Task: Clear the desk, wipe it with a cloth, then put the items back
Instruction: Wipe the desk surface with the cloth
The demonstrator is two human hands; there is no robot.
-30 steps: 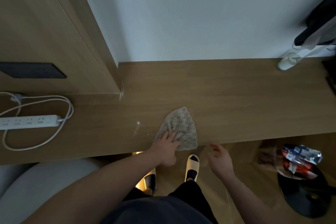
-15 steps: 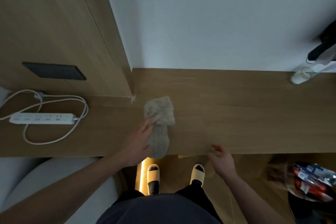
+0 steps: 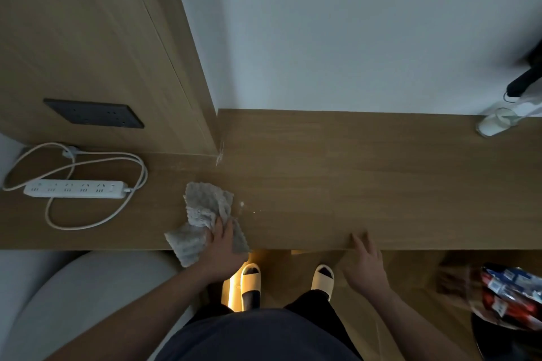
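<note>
A crumpled grey cloth [image 3: 205,208] lies on the wooden desk [image 3: 366,179] near its front edge, one corner hanging over the edge. My left hand [image 3: 224,246] presses on the cloth's near part with the fingers laid flat on top of it. Small white specks [image 3: 242,204] sit on the desk just right of the cloth. My right hand [image 3: 366,264] is spread, fingertips touching the desk's front edge, holding nothing.
A white power strip [image 3: 76,189] with a looped cable lies on the desk's left part, below a black wall socket [image 3: 93,114]. A glass bottle [image 3: 495,123] stands at the back right. Snack packets [image 3: 510,296] sit low at right; a pale seat [image 3: 79,296] lower left.
My left hand has swept the cloth from the back of the desk toward the front edge, where it now hangs over. The right hand stays at the edge.
</note>
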